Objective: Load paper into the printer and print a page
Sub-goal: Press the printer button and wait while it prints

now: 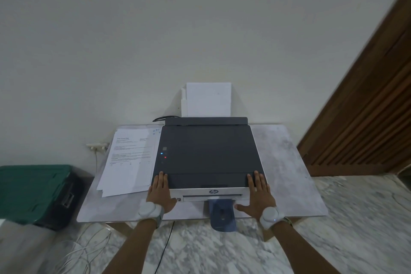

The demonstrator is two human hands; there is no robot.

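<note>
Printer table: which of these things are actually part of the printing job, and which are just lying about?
Part of the job:
printer
blank paper standing in its rear feed
blue output tray
left hand and right hand at its front corners

Just lying about:
printed sheets
green bin
wall socket
floor cables

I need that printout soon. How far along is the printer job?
Loading looks done: white paper stands in the rear tray of the printer. In hand: the left hand and right hand lie flat on its front corners. Left: the print itself. The output tray is empty, and a red light shows.
</note>
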